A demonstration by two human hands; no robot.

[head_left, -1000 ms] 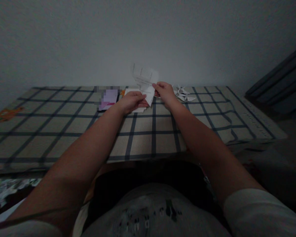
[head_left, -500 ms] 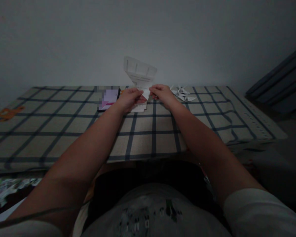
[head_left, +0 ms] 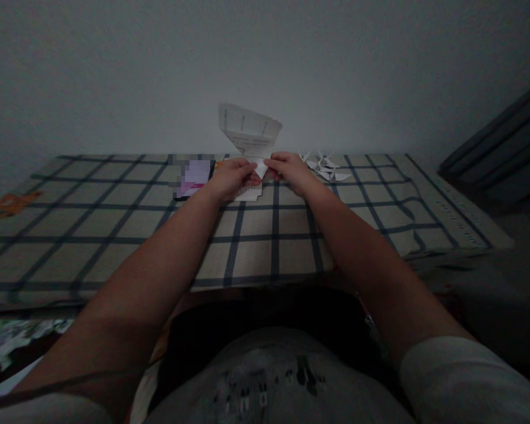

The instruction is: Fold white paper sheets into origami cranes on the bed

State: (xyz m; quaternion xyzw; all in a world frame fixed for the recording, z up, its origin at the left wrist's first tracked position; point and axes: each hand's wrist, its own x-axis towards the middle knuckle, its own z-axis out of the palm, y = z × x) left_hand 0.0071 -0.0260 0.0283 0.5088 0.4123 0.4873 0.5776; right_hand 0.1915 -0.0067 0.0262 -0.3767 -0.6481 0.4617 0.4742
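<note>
A partly folded sheet of printed paper (head_left: 251, 132) stands up between my hands, its wide top fanned out and its lower end narrowed to a folded point. My left hand (head_left: 234, 176) pinches that lower end from the left, thumb on top. From the right, my right hand (head_left: 288, 169) grips the same folded end between thumb and fingers. Beneath my left hand lie some white printed sheets (head_left: 249, 194), partly covered by it. Several folded paper cranes (head_left: 327, 166) rest on the cloth just beyond my right hand.
A phone or tablet (head_left: 196, 176) with a lit, blurred screen lies left of my left hand. The checked tablecloth (head_left: 251, 253) covers the table, which meets a plain wall (head_left: 265, 59). An orange object (head_left: 15, 203) lies at the far left. A dark curtain-like thing (head_left: 503, 153) hangs at right.
My right hand has shifted slightly left, closer to my left hand. The paper's upper part has tipped a little left and down. Both hands still hold it.
</note>
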